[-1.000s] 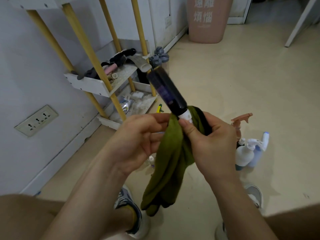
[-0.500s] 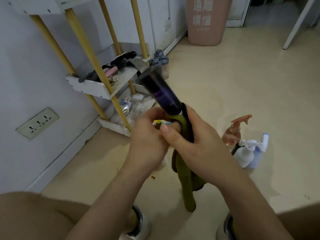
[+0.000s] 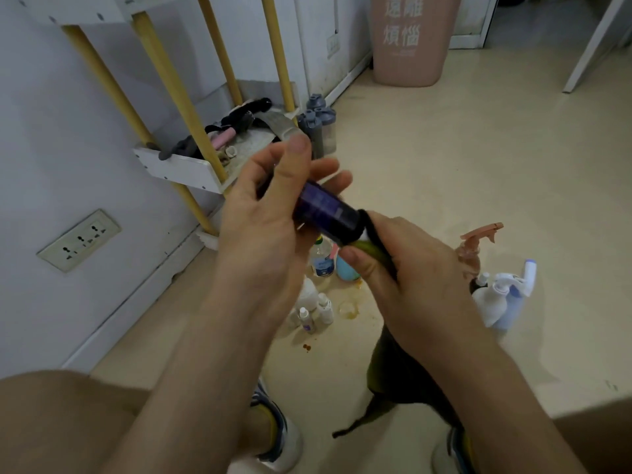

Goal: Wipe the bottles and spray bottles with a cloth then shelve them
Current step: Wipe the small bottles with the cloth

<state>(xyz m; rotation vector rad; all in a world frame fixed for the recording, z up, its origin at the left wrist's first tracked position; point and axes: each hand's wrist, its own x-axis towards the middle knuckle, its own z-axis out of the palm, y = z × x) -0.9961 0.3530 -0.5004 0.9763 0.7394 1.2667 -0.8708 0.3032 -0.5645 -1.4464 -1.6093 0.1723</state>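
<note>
Purple-dark bottle (image 3: 325, 208) tipping flatter now. Left hand (image 3: 270, 227) sliding up off cap end, now gripping body, thumb on top, fingers curling behind. Right hand (image 3: 410, 271) clamping green cloth (image 3: 393, 371) round neck, rest dangling under wrist. Guessing wipe is moving along; shelf (image 3: 184, 169) waiting beyond left hand.

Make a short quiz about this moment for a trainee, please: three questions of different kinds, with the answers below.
1. True or false: the left hand holds the dark bottle.
2. What does the right hand grip around the bottle's lower end? A) a green cloth B) a sponge C) a brush
3. Fill in: the pink spray bottle stands on the ___.

Key: 1 true; 2 A; 3 floor.
</note>
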